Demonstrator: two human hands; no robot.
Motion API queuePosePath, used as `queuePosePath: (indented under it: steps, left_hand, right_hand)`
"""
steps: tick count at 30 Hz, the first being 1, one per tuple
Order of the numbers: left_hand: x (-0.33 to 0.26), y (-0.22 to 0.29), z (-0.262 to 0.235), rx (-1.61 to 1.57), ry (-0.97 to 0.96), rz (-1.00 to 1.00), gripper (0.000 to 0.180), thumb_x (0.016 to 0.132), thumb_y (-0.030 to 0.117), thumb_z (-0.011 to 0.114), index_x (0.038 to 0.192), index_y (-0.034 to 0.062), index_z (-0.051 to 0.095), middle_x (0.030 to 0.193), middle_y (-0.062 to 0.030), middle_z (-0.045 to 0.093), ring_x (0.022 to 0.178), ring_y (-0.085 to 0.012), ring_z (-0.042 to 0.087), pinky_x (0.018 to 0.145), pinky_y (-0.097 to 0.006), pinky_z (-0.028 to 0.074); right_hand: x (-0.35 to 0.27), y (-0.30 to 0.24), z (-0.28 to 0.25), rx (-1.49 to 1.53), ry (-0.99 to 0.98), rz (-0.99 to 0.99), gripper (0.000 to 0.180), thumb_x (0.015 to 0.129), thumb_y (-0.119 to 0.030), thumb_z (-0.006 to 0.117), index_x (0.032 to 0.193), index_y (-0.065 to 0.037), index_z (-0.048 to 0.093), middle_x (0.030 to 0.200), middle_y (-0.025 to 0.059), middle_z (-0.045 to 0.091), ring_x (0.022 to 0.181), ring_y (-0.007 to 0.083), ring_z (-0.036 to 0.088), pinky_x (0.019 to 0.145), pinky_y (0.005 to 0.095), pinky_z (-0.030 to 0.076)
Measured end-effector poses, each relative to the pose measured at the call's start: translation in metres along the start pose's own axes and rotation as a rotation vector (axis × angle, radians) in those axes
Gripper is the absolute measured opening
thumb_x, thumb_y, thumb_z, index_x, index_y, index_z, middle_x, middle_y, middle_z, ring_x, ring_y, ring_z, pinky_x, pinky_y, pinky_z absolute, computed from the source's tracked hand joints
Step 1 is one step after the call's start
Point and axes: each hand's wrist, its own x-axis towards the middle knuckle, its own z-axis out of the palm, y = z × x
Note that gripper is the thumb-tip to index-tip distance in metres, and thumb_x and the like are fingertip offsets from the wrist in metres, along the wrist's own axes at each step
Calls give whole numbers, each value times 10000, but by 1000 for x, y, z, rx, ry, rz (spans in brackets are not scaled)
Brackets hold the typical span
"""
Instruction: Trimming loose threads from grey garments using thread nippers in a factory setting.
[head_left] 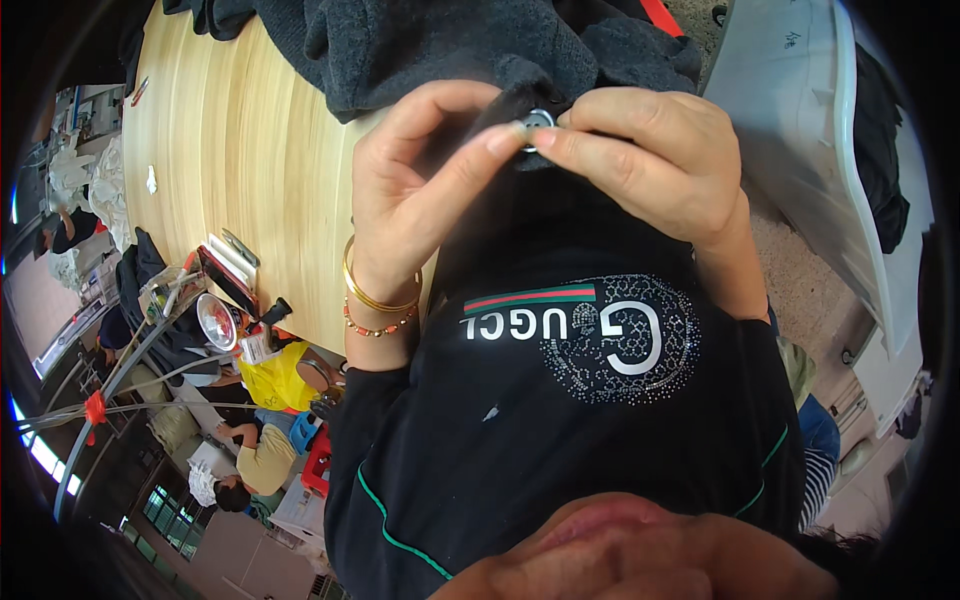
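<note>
A round dark button [537,121] with a shiny rim lies against the edge of a dark grey knit garment [430,50]. My left hand [425,170] pinches the garment at this spot, its thumb pressed on the button's left side and its other fingers partly hidden behind the cloth. From the other side, my right hand [655,150] closes thumb and forefinger at the button's right edge. Whether a needle or thread is between those fingertips is too small to tell. Gold and beaded bracelets [380,300] circle my left wrist.
The garment spreads over the far side of a light wooden table [240,120]. A pen [240,247], a clear round container [218,322] and a yellow bag [275,378] are at the left. A large pale plastic bin [790,110] stands at the right. Another person [262,460] sits farther off.
</note>
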Motion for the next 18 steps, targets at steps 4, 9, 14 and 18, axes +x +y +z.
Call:
queuePosePath:
  steps: [4,9,14,18]
  left_hand:
    - [3,-6,-1,72,-12,79,255,798,12,762,1031,-8,659,948,-41,681,875,-94,632,781,-228,498]
    - [4,-17,-8,370,2,237,293,742,55,813,991,-5,670,901,-69,689,806,-143,661,729,-246,515]
    - [8,-15,-14,373,-103,299,292,731,47,810,982,-5,671,900,-97,689,806,-194,675,716,-265,520]
    - [9,-16,-16,387,-171,376,296,716,27,808,977,-4,673,909,-123,692,823,-233,685,725,-290,534]
  right_hand:
    - [-6,6,11,64,59,60,155,723,-70,739,872,-51,702,829,37,648,626,150,638,493,230,481]
    - [-2,3,-2,296,-130,276,251,711,-1,741,956,-44,704,867,70,650,729,191,654,607,235,517]
    - [13,11,-11,580,-281,530,484,678,46,672,1152,-48,655,1215,67,596,838,156,629,712,275,522]
    - [5,21,-7,652,-390,556,370,682,-6,710,1046,-60,672,980,12,659,729,113,609,638,238,470]
